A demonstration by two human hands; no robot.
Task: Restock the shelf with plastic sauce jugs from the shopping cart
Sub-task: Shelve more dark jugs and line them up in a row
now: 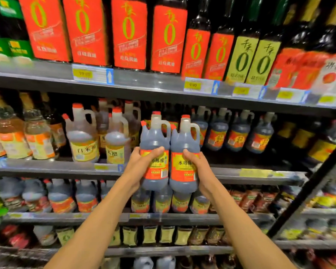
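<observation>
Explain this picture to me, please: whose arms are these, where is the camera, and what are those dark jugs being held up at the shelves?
There is no robot here. A person wears a wide-angle camera on the head, so the single picture looks forward and down along their own two bare arms.

The left hand grips one dark sauce jug and the right hand grips a second jug. Both jugs have red caps, looped handles and red and yellow labels, and they are held upright, side by side.

They are raised in front of the middle shelf, where a gap shows between the pale vinegar jugs on the left and a row of similar dark jugs on the right. More bottles fill the shelves above and below. The shopping cart is out of view.
</observation>
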